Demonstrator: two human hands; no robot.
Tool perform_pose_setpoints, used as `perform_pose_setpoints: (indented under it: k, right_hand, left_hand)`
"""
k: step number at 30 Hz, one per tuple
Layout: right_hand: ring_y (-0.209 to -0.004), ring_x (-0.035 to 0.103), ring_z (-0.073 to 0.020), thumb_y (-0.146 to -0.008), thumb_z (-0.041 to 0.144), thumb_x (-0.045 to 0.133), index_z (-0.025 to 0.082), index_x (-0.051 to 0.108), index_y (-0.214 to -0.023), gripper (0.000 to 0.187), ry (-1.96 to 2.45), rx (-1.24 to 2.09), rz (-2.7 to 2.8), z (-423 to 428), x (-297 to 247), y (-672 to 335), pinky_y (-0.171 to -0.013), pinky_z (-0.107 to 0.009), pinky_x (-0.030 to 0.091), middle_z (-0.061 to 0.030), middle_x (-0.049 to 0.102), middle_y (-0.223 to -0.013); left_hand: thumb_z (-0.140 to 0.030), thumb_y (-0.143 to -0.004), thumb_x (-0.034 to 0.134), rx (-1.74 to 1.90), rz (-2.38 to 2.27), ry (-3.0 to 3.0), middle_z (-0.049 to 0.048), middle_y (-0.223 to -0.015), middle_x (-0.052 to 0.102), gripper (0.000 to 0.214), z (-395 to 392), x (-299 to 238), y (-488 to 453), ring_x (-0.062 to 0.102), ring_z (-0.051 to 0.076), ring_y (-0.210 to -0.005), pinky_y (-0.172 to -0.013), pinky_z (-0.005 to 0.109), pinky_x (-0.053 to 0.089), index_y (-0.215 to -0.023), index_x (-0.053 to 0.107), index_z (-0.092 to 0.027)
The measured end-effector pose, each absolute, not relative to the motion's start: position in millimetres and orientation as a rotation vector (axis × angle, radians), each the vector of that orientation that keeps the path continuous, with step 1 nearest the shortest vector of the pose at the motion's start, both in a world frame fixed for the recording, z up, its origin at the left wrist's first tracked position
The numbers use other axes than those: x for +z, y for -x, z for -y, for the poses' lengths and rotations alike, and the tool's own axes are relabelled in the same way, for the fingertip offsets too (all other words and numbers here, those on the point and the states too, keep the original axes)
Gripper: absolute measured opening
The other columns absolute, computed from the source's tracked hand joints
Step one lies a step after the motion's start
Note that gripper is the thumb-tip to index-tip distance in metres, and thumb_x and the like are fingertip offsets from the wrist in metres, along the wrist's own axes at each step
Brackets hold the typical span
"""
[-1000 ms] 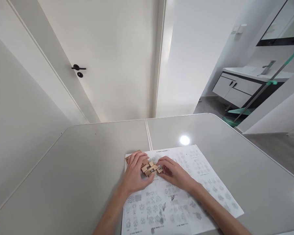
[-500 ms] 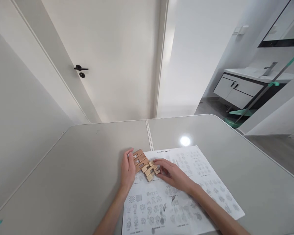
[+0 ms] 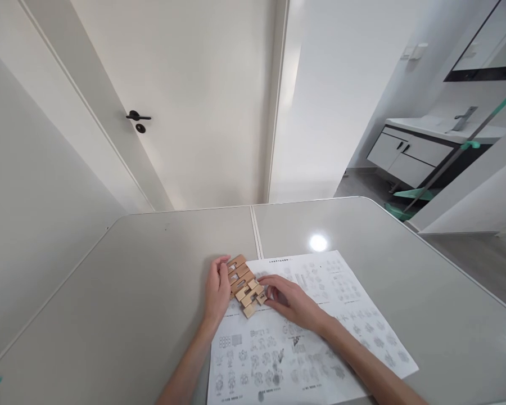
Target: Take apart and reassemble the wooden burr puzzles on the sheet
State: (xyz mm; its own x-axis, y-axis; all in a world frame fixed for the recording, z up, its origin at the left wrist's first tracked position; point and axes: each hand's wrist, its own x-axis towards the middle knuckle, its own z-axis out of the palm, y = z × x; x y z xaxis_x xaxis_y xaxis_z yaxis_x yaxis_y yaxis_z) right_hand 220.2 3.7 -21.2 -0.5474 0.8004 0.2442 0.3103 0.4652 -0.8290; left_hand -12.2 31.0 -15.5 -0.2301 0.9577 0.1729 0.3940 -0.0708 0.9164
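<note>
Brown slotted wooden pieces [image 3: 243, 270] lie side by side at the upper left corner of a printed paper sheet. My left hand [image 3: 217, 288] is closed along their left edge, fingers curled against them. Right beside and nearer to me are lighter wooden pieces with notches [image 3: 249, 299], which touch or nearly touch the brown ones. One light piece carries a dark mark like a 3. My right hand [image 3: 293, 301] grips the right side of the light pieces between thumb and fingers. The fingers partly hide the edges of both groups.
Under the pieces and my right forearm lies the white sheet [image 3: 320, 349] with printed small figures. The grey table [image 3: 152, 292] has a seam down its middle and a bright light reflection. Beyond stand a door with a black handle [image 3: 138, 116] and a washbasin cabinet [image 3: 413, 152].
My right hand has moved left with the light pieces, which now sit closer along the lower edge of the brown ones. My left hand has shifted slightly left.
</note>
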Motion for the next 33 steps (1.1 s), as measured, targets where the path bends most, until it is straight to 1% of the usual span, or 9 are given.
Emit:
perform_pose_setpoints:
  k: [4, 10, 14, 18, 22, 26, 28, 33]
  right_hand:
    - [-0.088, 0.063, -0.0204, -0.100, 0.024, 0.056, 0.031, 0.053, -0.134, 0.034, 0.919, 0.998, 2.066, -4, -21, -221, -0.078, -0.039, 0.059, -0.0092, 0.062, -0.129]
    - [-0.090, 0.061, -0.0206, -0.097, 0.030, 0.065, 0.032, 0.053, -0.133, 0.038, 0.925, 0.992, 2.052, 1, -17, -221, -0.073, -0.037, 0.059, -0.0102, 0.056, -0.135]
    - [-0.090, 0.060, -0.0215, -0.094, 0.036, 0.070, 0.030, 0.053, -0.130, 0.040, 0.996, 0.970, 2.021, 2, -20, -216, -0.070, -0.034, 0.057, -0.0101, 0.057, -0.122]
    - [-0.086, 0.059, -0.0210, -0.095, 0.034, 0.067, 0.027, 0.054, -0.123, 0.031, 1.051, 0.920, 2.038, 2, -21, -212, -0.069, -0.033, 0.054, -0.0067, 0.059, -0.107]
    - [-0.084, 0.059, -0.0213, -0.095, 0.030, 0.063, 0.026, 0.054, -0.115, 0.022, 1.071, 0.903, 2.041, 2, -18, -213, -0.069, -0.033, 0.051, -0.0054, 0.061, -0.100]
    - [-0.082, 0.059, -0.0208, -0.095, 0.028, 0.063, 0.026, 0.056, -0.114, 0.020, 1.072, 0.883, 2.052, 2, -16, -217, -0.069, -0.033, 0.050, -0.0050, 0.061, -0.098]
    - [-0.081, 0.058, -0.0201, -0.096, 0.028, 0.063, 0.026, 0.058, -0.112, 0.017, 1.036, 0.901, 2.070, 1, -16, -220, -0.067, -0.032, 0.049, -0.0054, 0.061, -0.101]
    - [-0.074, 0.056, -0.0177, -0.098, 0.036, 0.063, 0.027, 0.063, -0.103, 0.010, 0.943, 1.023, 2.039, -2, -17, -228, -0.060, -0.030, 0.047, -0.0063, 0.062, -0.109]
  left_hand:
    - [-0.035, -0.101, 0.044, 1.277, -1.624, -1.530, 0.0083, -0.119, 0.069, 0.024, -34, -17, 17, 0.065, 0.024, -0.113, -0.102, 0.045, 0.049, -0.113, 0.061, -0.023]
    - [-0.032, -0.099, 0.048, 1.224, -1.627, -1.623, 0.0090, -0.117, 0.070, 0.022, -33, -18, 17, 0.068, 0.024, -0.109, -0.097, 0.043, 0.053, -0.114, 0.061, -0.022]
    - [-0.034, -0.099, 0.049, 1.205, -1.609, -1.667, 0.0091, -0.117, 0.070, 0.021, -31, -17, 14, 0.069, 0.024, -0.107, -0.092, 0.041, 0.056, -0.114, 0.060, -0.023]
    - [-0.033, -0.099, 0.049, 1.232, -1.589, -1.665, 0.0092, -0.117, 0.070, 0.020, -31, -18, 13, 0.070, 0.023, -0.107, -0.091, 0.040, 0.057, -0.112, 0.060, -0.023]
    - [-0.034, -0.099, 0.050, 1.228, -1.583, -1.687, 0.0092, -0.116, 0.070, 0.020, -32, -20, 14, 0.070, 0.023, -0.106, -0.091, 0.040, 0.058, -0.113, 0.060, -0.023]
    - [-0.034, -0.098, 0.051, 1.222, -1.595, -1.702, 0.0093, -0.113, 0.071, 0.019, -32, -20, 14, 0.070, 0.024, -0.104, -0.092, 0.042, 0.057, -0.111, 0.061, -0.023]
    - [-0.033, -0.098, 0.051, 1.222, -1.598, -1.697, 0.0095, -0.114, 0.071, 0.019, -32, -19, 13, 0.070, 0.024, -0.105, -0.092, 0.042, 0.057, -0.111, 0.060, -0.023]
    - [-0.035, -0.099, 0.051, 1.184, -1.611, -1.693, 0.0101, -0.117, 0.069, 0.020, -31, -20, 13, 0.069, 0.024, -0.107, -0.094, 0.042, 0.056, -0.112, 0.059, -0.023]
